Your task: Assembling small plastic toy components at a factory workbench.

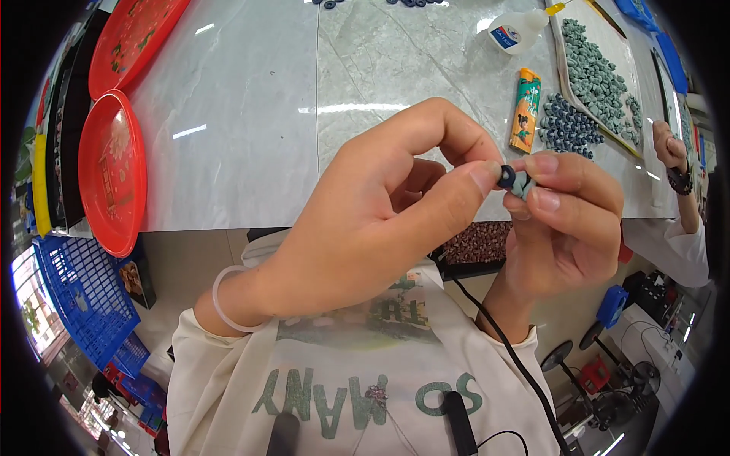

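Note:
In front of my chest, at the table's near edge, both hands meet over tiny parts. My left hand (pixel 372 213) pinches a small dark blue ring (pixel 506 178) between thumb and forefinger. In the fingertips of my right hand (pixel 570 216) is a small grey-green piece (pixel 520 187) with a dark part on it. The ring and the piece appear to touch, though fingers partly cover them. Beyond my right hand lie a pile of small dark blue pieces (pixel 570 128) and a white tray (pixel 564 57) heaped with grey-green pieces (pixel 597 68).
A white squeeze bottle (pixel 517 33) and an orange-and-green packet (pixel 525 110) stand or lie past my hands. Red oval trays (pixel 114 171) line the left side, above a blue basket (pixel 87 296). Another person's hand (pixel 671 146) is at the right. A black cable (pixel 498 330) hangs beside me.

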The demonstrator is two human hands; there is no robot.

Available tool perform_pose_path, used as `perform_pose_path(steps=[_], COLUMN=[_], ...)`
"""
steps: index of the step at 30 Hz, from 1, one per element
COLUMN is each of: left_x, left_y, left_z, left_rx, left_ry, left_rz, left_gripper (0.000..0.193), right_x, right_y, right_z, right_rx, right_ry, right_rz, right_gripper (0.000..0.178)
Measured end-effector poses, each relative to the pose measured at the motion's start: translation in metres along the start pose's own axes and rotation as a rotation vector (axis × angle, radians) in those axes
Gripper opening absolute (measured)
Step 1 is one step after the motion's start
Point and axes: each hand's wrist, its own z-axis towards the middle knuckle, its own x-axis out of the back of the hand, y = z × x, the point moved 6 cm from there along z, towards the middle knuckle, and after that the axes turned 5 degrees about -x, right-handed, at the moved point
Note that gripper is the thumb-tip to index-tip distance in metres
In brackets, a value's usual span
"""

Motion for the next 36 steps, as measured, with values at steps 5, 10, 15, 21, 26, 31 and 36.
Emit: perform_pose_path(steps=[5, 10, 15, 21, 26, 31, 36], left_x=[-0.002, -0.002, 0.003, -0.009, -0.008, -0.006, -0.008], left_y=[-0.001, -0.004, 0.0, 0.023, 0.022, 0.028, 0.035], left_z=[-0.001, 0.001, 0.002, -0.008, -0.012, -0.011, -0.013], left_rx=[0.171, 0.268, -0.197, -0.858, -1.015, -0.95, -0.909], left_ry=[-0.035, -0.103, -0.013, 0.052, 0.029, 0.011, -0.014], left_rz=[-0.155, -0.213, 0.232, 0.787, 0.891, 0.88, 0.922], left_gripper=[0.014, 0.014, 0.013, 0.026, 0.029, 0.028, 0.027], right_x=[0.001, 0.001, -0.001, 0.0, 0.001, 0.001, 0.002], right_y=[-0.005, -0.003, 0.002, 0.012, 0.013, 0.003, -0.011], right_z=[-0.005, -0.006, -0.007, -0.013, -0.017, -0.013, -0.011], right_rx=[0.085, 0.101, 0.024, -0.128, -0.158, -0.01, 0.224], right_ry=[0.001, 0.001, 0.031, 0.151, 0.147, 0.125, 0.101], right_rz=[-0.075, -0.074, -0.045, 0.301, 0.315, 0.097, -0.176], right_gripper=[0.022, 0.022, 0.02, 0.017, 0.016, 0.017, 0.016])
